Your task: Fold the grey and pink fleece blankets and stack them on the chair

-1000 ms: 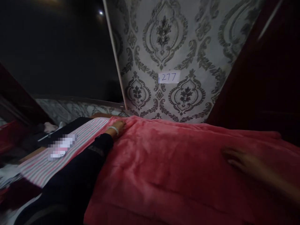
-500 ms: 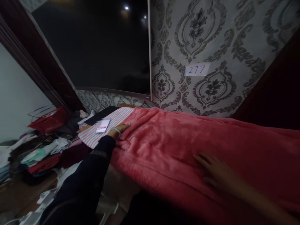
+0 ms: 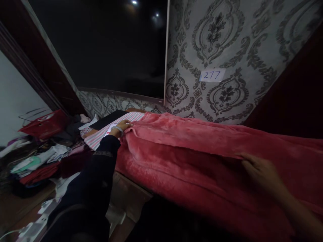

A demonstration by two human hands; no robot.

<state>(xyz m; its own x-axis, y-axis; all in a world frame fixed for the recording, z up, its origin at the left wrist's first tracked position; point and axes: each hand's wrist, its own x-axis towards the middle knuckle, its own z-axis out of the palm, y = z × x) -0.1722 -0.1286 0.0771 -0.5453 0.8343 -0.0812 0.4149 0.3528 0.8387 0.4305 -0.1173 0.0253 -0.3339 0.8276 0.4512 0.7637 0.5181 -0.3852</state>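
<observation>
On the surface below the "277" label (image 3: 212, 75), a pink fleece blanket (image 3: 191, 158) lies spread out, running from under the label out to the right edge of the view and hanging over the near side. Its upper layer is folded over, leaving a long edge across the middle. Down and left of the label, the left hand (image 3: 121, 126), in a dark sleeve with a pale bangle at the wrist, pinches the blanket's left corner with fingers closed on the cloth. Down and right of the label, the right hand (image 3: 262, 171) grips the folded edge, fingers curled under the fabric and thumb on top. A striped cloth (image 3: 101, 136) shows just left of the blanket's corner, touching it, farther left of the label. Well to the left of the label, a heap of mixed clothes (image 3: 37, 161) sits low, with a red bag (image 3: 46, 124) above it
</observation>
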